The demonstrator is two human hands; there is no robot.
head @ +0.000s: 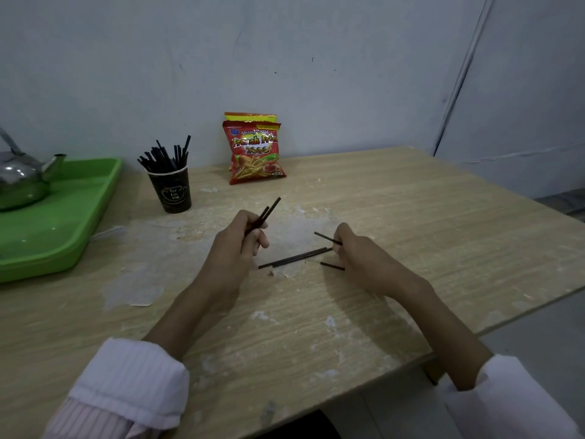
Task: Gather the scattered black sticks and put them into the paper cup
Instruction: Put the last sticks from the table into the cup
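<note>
The left hand (245, 240) grips two black sticks (264, 215) raised off the worktop (411, 217), likely bundling them for one trip, while the right hand (357, 253) pinches another stick (326, 237) beside the loose sticks (294, 258), well apart from the part-filled paper cup (172, 191).

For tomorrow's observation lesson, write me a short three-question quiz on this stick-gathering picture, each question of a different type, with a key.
1. True or false: the paper cup already holds black sticks.
2. What stands on the green tray? A a metal kettle; B a bowl; C a bottle.
3. Which hand is nearer the cup: the left hand or the right hand?
Key: 1 true; 2 A; 3 the left hand.
</note>
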